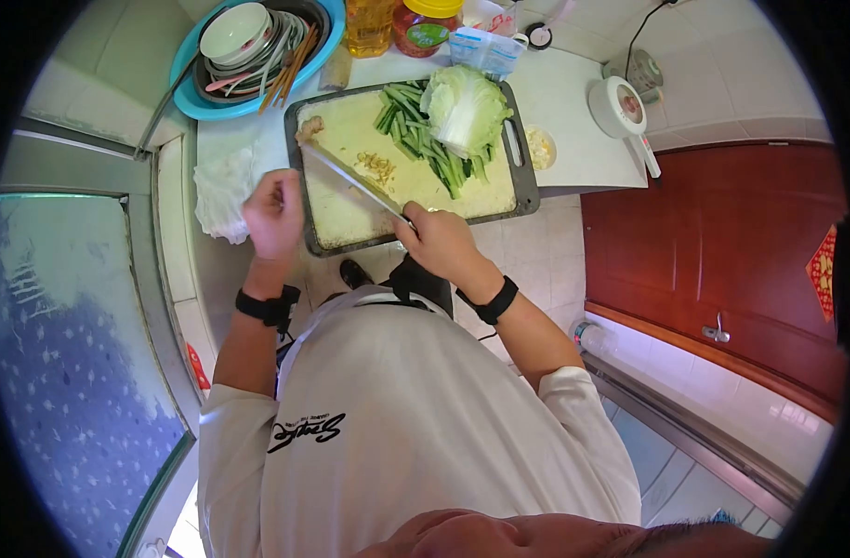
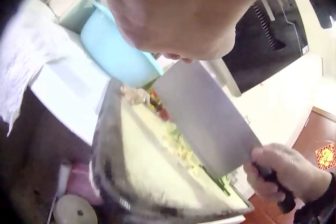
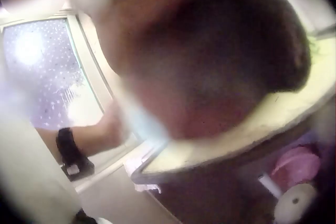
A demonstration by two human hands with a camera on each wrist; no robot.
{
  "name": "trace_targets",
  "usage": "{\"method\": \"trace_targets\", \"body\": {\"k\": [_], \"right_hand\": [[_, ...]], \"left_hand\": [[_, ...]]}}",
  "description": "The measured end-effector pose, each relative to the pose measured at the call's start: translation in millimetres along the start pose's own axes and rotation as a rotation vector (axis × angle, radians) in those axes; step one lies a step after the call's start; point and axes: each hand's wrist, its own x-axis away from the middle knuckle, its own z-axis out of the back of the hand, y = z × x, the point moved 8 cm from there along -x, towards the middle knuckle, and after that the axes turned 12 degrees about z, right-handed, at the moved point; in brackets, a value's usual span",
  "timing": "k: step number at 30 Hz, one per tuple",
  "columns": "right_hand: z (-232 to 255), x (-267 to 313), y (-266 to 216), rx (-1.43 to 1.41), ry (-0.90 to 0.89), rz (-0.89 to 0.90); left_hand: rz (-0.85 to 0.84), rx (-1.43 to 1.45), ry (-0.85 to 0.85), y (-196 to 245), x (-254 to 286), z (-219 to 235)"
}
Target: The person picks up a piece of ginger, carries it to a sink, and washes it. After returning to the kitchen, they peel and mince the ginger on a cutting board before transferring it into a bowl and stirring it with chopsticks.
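A person in a white shirt (image 1: 425, 409) stands at a kitchen tabletop (image 1: 566, 102), the right hand (image 1: 441, 244) gripping a broad-bladed cleaver (image 2: 205, 119), its fingers wrapped around the dark handle (image 2: 273, 184). The blade slants across a pale cutting board (image 1: 330, 203) with a dark rim, its far end near a knobbly, light-brown piece (image 1: 309, 128) at the upper left corner. The left hand (image 1: 274, 214) is just beside the board's left edge, its fingers curled in toward the palm. Whether the blade touches the board cannot be told.

Small yellowish chopped bits (image 1: 376, 167) lie loose mid-board. To their right, cut green stalks (image 1: 411, 126) are spread out beside and below a pale green cabbage (image 1: 464, 112).

Beyond the board's upper left corner, a blue basin (image 1: 179, 91) holds stacked dishes, a white bowl (image 1: 235, 33) and brown chopsticks (image 1: 293, 67). Next to it stand a container of amber liquid (image 1: 369, 30) and a yellow-lidded jar (image 1: 427, 33). A white crumpled sheet (image 1: 222, 193) hangs over the tabletop's left edge; a lidded white pan (image 1: 616, 107) sits at far right, near a red door (image 1: 713, 242).
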Motion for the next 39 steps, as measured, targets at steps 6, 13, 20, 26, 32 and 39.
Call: {"method": "trace_targets", "body": {"k": [6,13,20,26,32,39], "right_hand": [[-1,3,-4,0.302,-0.053,0.247],[-9,7,-5,0.372,-0.152,0.318],[-3,14,1,0.407,-0.158,0.343],[-6,13,2,0.443,-0.177,0.384],[-1,12,-4,0.447,-0.146,0.422],[10,22,7,0.415,-0.157,0.419]], "left_hand": [[-0.372,-0.342,-0.298,97,0,-29],[-0.450,-0.654,-0.638,43,4,-102],[-0.526,-0.699,-0.728,47,-9,-104],[-0.605,-0.586,-0.729,75,3,-106],[-0.679,-0.800,-0.755,44,3,-120],[-0.614,-0.751,-0.695,61,-22,-90]]}}
